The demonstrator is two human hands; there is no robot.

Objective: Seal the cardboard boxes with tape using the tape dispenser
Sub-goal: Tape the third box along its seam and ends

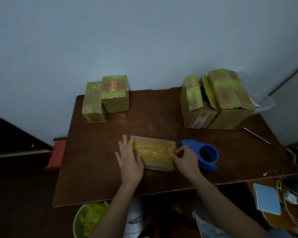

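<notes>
A small flat cardboard box (155, 152) wrapped in yellowish tape lies at the middle of the brown table (100, 169). My left hand (130, 162) rests flat on the box's left end, fingers straight. At the box's right end my right hand (186, 159) has its fingers curled and pinches the edge; I cannot tell whether it pinches tape or the box. A blue tape dispenser (202, 154) lies on the table just behind and to the right of my right hand.
Two taped boxes (107, 98) stand at the back left, and two larger boxes (217, 100) at the back right, one with open flaps. A metal rod (256, 135) lies at the right. Near the table's front edge a bin of tape scraps (89, 220) sits below.
</notes>
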